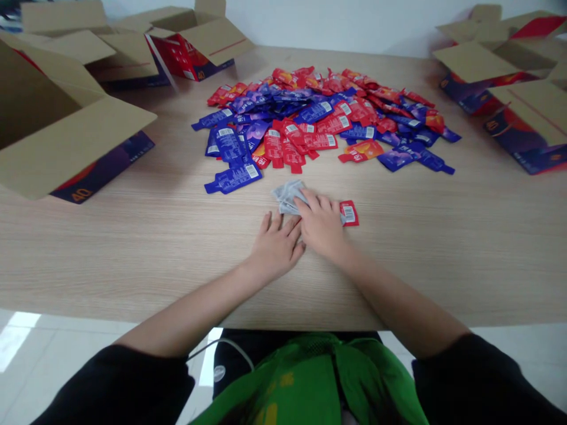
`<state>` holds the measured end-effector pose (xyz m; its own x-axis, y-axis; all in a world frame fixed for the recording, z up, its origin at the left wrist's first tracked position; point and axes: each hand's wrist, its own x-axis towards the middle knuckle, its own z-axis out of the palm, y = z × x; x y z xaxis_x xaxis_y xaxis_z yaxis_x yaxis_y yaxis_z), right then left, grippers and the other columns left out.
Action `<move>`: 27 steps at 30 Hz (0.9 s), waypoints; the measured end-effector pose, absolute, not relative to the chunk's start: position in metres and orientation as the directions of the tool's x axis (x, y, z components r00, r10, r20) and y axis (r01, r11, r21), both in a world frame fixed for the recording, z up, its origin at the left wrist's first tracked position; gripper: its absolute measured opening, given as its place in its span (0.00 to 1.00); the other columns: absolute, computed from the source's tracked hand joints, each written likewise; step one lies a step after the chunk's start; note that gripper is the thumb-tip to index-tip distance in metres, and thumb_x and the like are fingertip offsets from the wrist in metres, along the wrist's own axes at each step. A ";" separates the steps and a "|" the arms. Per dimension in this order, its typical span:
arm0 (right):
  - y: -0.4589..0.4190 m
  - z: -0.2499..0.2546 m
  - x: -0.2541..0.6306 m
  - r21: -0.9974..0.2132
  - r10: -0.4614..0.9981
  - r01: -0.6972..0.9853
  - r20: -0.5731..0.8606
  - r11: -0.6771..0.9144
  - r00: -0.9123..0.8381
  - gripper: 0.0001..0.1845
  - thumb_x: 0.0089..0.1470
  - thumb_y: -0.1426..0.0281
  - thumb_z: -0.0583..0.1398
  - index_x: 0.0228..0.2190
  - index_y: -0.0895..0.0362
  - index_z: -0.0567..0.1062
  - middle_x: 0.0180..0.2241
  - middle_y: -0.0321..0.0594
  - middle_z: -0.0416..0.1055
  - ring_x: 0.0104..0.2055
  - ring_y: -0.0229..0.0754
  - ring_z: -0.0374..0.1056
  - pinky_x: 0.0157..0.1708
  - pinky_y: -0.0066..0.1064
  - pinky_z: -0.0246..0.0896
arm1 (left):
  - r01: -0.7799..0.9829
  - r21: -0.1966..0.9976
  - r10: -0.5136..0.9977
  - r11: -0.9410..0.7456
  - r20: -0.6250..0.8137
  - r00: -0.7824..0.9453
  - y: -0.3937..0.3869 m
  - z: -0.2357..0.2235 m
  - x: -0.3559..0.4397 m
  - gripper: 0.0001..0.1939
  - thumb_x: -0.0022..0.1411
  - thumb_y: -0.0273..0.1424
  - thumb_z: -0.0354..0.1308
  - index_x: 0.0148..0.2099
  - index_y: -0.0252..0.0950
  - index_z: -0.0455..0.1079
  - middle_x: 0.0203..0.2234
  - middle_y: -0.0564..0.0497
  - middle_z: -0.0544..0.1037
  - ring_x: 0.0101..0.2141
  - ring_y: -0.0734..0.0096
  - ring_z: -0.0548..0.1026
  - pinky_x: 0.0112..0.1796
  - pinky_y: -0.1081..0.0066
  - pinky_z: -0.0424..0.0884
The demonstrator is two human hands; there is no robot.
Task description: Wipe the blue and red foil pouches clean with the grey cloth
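Observation:
My left hand (277,244) lies on the table with its fingers spread, its fingertips beside my right hand. My right hand (322,227) is closed over a crumpled, pale grey cloth-like piece (287,195), whose exact kind I cannot make out. Part of that piece is hidden beneath my fingers. Just to the right of my right hand, a red sachet (349,212) with a white barcode label pokes out. Beyond both hands spreads a heap of red sachets (326,140) and blue sachets (234,178), many of them with a narrow spout end.
An open cardboard box (101,168) marked 40 stands at the left, with another open box (199,53) behind it. More open boxes (527,139) stand on the right. The wooden table (133,254) has its front edge close to my body.

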<state>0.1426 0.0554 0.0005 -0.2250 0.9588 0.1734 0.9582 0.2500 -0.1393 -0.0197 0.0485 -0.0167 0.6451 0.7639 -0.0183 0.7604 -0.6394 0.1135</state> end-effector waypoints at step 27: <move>0.069 -0.001 0.147 -0.040 0.960 0.969 0.156 0.243 -0.234 0.28 0.63 0.72 0.50 0.63 0.58 0.68 0.69 0.50 0.58 0.58 0.59 0.60 0.51 0.50 0.54 | 0.764 0.102 0.766 -0.637 -0.030 0.643 0.049 -0.016 -0.019 0.30 0.75 0.42 0.45 0.74 0.39 0.56 0.72 0.50 0.58 0.71 0.37 0.48 0.67 0.38 0.48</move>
